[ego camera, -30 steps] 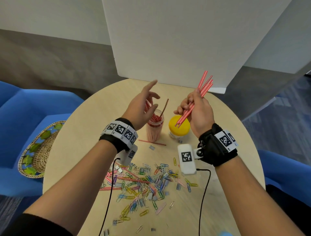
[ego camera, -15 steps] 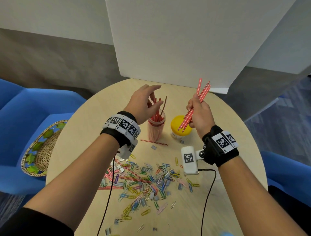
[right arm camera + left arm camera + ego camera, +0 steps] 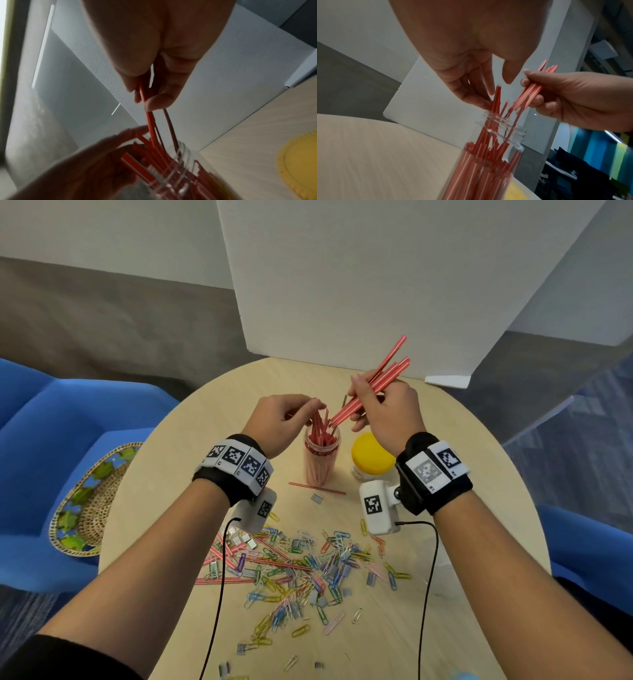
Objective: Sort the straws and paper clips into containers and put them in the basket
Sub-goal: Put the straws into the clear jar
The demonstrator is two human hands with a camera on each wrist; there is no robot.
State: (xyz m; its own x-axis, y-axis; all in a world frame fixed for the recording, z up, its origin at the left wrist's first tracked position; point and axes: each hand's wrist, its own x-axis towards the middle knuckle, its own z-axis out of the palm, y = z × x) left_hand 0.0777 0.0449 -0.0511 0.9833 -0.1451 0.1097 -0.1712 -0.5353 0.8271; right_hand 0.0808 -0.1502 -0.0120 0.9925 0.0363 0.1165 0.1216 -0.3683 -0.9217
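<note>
Overhead, a bundle of straws (image 3: 373,383) is gripped by the right hand (image 3: 387,412), tips in a clear jar (image 3: 320,460). Upright straws are touched by the left hand's (image 3: 277,422) loosely curled fingers. Paper clips (image 3: 308,570) are scattered nearer; a basket (image 3: 85,505) lies far left.

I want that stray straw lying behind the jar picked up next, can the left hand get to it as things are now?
Probably yes. The loose straw lies flat on the table just in front of the jar, nothing on it. The left hand touches straws at the jar's mouth and holds nothing; the right hand grips a bundle.
</note>
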